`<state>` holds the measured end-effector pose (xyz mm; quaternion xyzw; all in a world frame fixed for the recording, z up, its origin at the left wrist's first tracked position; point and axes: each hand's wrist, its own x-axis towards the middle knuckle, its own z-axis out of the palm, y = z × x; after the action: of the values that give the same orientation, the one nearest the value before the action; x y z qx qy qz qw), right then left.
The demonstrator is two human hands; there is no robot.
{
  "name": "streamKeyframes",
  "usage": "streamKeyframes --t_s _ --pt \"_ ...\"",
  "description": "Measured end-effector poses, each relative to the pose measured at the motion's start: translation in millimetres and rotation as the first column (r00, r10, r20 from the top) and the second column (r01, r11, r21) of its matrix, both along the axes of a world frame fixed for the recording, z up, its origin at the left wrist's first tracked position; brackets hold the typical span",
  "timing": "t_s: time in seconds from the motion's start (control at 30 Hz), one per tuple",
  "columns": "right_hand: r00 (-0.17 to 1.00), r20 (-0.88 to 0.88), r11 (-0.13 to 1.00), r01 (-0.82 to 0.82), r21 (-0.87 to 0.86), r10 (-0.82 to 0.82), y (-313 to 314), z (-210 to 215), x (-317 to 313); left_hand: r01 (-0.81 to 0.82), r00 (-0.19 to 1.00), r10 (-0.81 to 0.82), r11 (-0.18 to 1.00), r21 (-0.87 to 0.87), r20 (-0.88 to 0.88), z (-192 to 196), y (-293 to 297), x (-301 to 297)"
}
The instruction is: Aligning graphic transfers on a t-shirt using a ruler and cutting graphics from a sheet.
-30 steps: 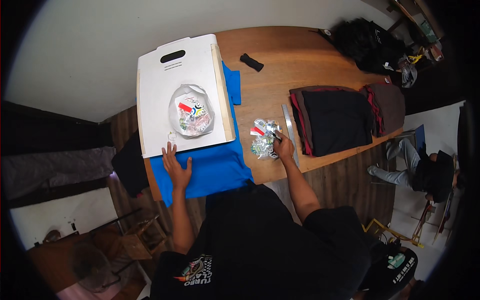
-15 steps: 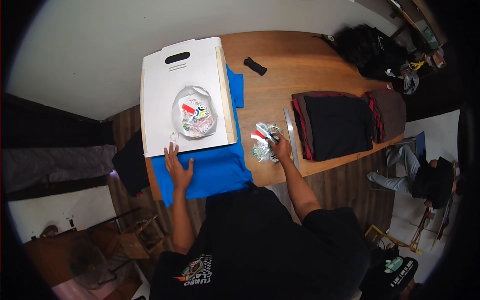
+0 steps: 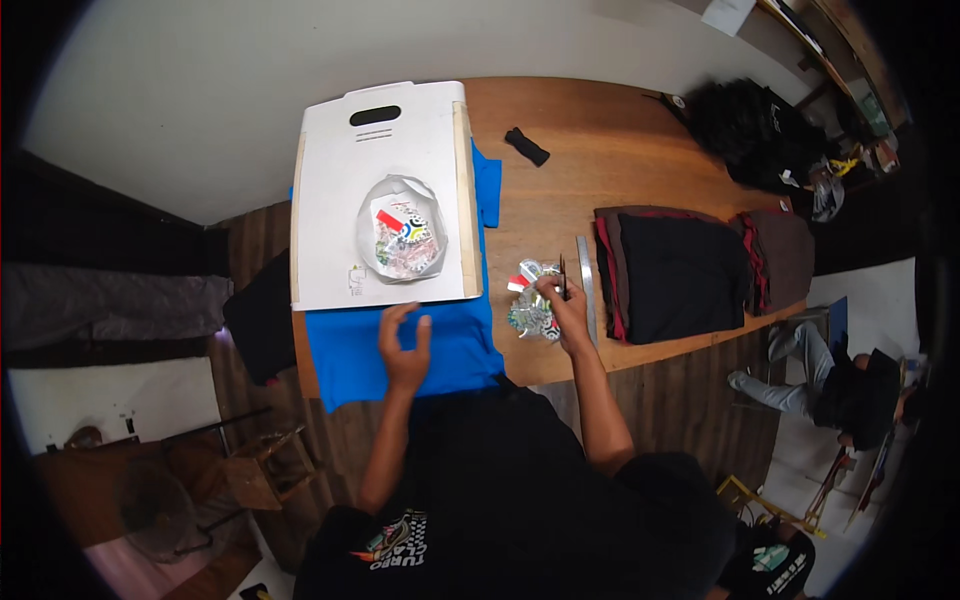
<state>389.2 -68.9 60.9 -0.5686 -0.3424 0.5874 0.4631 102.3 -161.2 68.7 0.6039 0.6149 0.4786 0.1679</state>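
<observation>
A thin dark tool [image 3: 562, 268] is in the right hand [image 3: 567, 308], on the right part of the table. The fingers are pinched on it, and its thin end sticks up past them. Just beside this hand, on the wood, lies a small clear bag [image 3: 526, 313]. Shiny bits with colours show in it, and there is a red patch near its top. I can't tell if the hand touches that bag.

The left hand [image 3: 404, 352] is over a blue cloth [image 3: 345, 355]. Its thumb and fingers are apart and curved. I can't tell if it touches the cloth.

Part of the cloth is under a big white panel [image 3: 330, 200], which has a dark hole like a handle near its far end. On the panel sits a round see-through bag [image 3: 408, 188] with its mouth wide open. Inside are lots of little bits [image 3: 405, 258], pink, green and white, with a red strip and a round yellow, blue and black picture on top.

A flat metal ruler [image 3: 586, 285] lies between the small clear bag and a pile of dark folded cloth [image 3: 685, 275]. A small black roll [image 3: 527, 147] lies farther back on the brown wooden table [image 3: 610, 140].
</observation>
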Motion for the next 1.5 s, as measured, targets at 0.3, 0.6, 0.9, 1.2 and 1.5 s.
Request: streamKeyframes --t_s 0.3,0.6,0.9,1.2,1.5 --pt "0.981 -0.163 0.992 -0.096 0.079 0.108 1.8 66.3 -88.4 0.155 0.658 -0.068 0.987 -0.046 0.75 64.3 52.7 70.2" --pt "0.847 -0.345 0.912 -0.398 0.093 0.405 -1.1 91.2 -90.4 -0.022 0.641 0.038 0.999 -0.031 0.766 80.7 54.7 50.7" --pt "0.789 -0.288 0.838 -0.528 0.137 0.543 -12.2 106.7 -100.5 -0.037 0.711 0.035 0.999 -0.013 0.703 95.1 56.0 41.7" --pt "0.742 -0.411 0.848 -0.452 0.277 0.53 -23.3 80.9 -105.5 -0.085 0.76 0.058 0.996 0.01 0.648 105.7 59.6 42.2" --pt "0.731 -0.414 0.84 -0.469 0.274 0.543 -32.0 80.9 -111.0 -0.093 0.788 0.015 0.991 0.095 0.616 105.5 56.7 34.9"
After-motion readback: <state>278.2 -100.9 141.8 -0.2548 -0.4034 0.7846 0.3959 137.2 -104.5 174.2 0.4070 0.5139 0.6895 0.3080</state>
